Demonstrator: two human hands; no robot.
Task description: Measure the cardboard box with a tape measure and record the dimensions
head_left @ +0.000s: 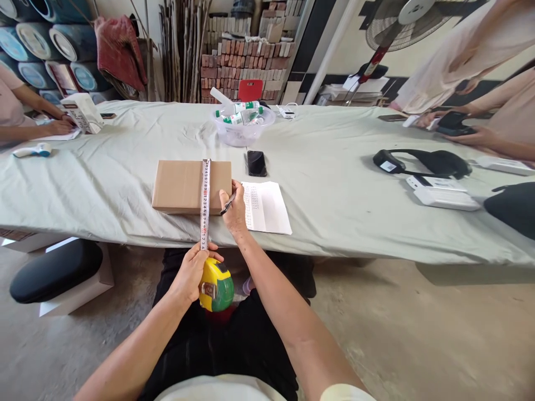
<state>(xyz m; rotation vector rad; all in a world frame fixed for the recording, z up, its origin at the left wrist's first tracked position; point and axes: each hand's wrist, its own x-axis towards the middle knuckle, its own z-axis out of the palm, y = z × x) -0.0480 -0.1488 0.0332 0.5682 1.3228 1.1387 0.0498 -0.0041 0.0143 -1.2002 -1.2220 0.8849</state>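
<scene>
Left hand (193, 272) gripping a yellow-and-green tape measure (217, 287), its blade (204, 203) extended across a brown cardboard box (179, 186) on the cloth-covered tabletop (334, 206), right hand (235, 210) closed around a pen (228, 204) at the box's right end, marked paper (267, 209) beside that hand, black phone (256, 164) beyond.

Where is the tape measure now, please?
In the head view, left of centre, the tape measure is in the left hand, its blade across the cardboard box.
</scene>
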